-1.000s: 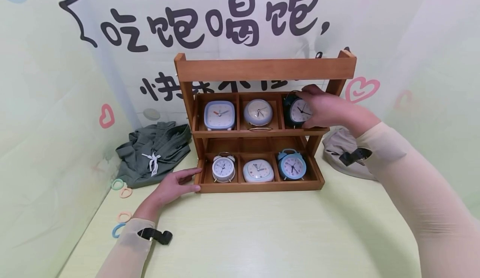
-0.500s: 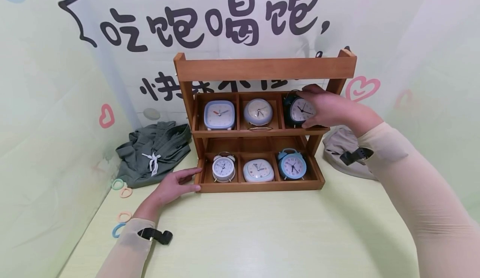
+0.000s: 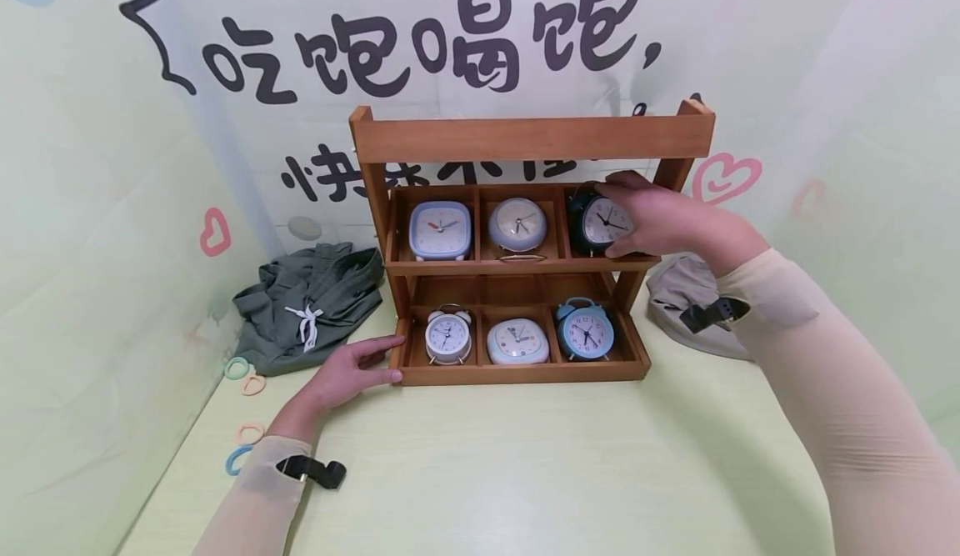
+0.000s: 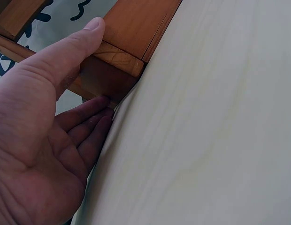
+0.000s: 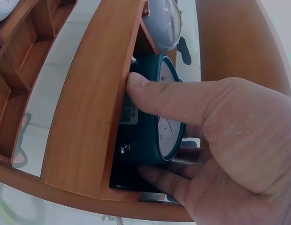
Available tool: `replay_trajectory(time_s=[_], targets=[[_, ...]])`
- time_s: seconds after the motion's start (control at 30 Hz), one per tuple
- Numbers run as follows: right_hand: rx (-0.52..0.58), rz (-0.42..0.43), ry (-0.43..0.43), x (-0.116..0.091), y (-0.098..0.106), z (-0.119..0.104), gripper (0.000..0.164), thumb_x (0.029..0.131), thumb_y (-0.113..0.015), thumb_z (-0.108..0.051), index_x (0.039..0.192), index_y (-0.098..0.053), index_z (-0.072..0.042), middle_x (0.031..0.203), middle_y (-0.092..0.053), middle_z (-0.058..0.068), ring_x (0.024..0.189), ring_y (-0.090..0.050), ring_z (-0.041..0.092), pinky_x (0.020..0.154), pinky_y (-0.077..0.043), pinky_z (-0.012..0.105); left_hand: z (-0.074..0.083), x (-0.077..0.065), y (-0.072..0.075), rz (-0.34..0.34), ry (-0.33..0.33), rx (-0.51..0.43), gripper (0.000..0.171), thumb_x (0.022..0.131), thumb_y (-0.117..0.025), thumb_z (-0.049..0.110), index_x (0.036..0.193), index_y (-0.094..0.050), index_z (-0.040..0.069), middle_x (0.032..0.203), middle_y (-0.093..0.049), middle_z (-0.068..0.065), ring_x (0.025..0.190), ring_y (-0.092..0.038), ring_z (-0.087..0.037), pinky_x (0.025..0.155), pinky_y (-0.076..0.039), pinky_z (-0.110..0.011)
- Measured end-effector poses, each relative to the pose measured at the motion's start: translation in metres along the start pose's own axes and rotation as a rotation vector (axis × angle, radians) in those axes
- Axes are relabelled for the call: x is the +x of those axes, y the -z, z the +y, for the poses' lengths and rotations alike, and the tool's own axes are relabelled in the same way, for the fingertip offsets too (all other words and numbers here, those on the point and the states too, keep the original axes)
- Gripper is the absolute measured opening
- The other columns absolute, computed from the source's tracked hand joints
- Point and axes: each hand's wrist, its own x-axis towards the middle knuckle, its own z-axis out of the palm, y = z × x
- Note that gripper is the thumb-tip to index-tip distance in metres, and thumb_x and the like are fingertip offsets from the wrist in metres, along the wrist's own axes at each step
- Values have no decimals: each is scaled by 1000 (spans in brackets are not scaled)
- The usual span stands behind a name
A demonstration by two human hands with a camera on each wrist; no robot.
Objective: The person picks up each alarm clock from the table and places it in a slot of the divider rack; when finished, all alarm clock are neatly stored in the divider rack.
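Note:
My right hand (image 3: pixel 656 216) grips a dark green alarm clock (image 3: pixel 600 221) in the upper right compartment of a two-tier wooden rack (image 3: pixel 525 139). In the right wrist view the thumb lies along the side of the dark green alarm clock (image 5: pixel 148 136), and the fingers reach beneath it. My left hand (image 3: pixel 352 373) touches the rack's lower left corner. Seen from the left wrist, the thumb of the left hand (image 4: pixel 42 117) rests at the wooden corner (image 4: pixel 119 58) with the other fingers extended against its side.
Upper tier: a square blue clock (image 3: pixel 440 229) and a round lavender clock (image 3: pixel 517 224). Lower tier: a white twin-bell clock (image 3: pixel 447 338), a pale oval clock (image 3: pixel 517 341) and a light blue alarm clock (image 3: pixel 586 333). Grey-green shorts (image 3: pixel 311 306), a beige cap (image 3: pixel 678 310) and several rings (image 3: pixel 248 433) flank the rack.

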Motion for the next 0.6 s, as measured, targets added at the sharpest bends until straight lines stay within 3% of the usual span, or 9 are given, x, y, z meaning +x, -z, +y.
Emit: replay_trajectory(time_s=[0.37, 0.6], targets=[[45, 38, -20, -10, -3, -1, 103, 92, -95, -33, 170, -38, 4, 173, -28, 33, 157, -32, 52, 126, -39, 70, 0, -1, 0, 3, 3, 3, 65, 94, -93, 28, 154, -70, 18, 165, -57, -12, 151, -55, -40, 127, -42, -55], [89, 194, 5, -42, -28, 2, 98, 94, -94, -32, 167, -40, 6, 173, -30, 31, 156, -34, 52, 125, -39, 71, 0, 0, 2, 0, -6, 10, 64, 94, -93, 28, 153, -70, 18, 164, -58, -12, 150, -56, -40, 127, -43, -55]])
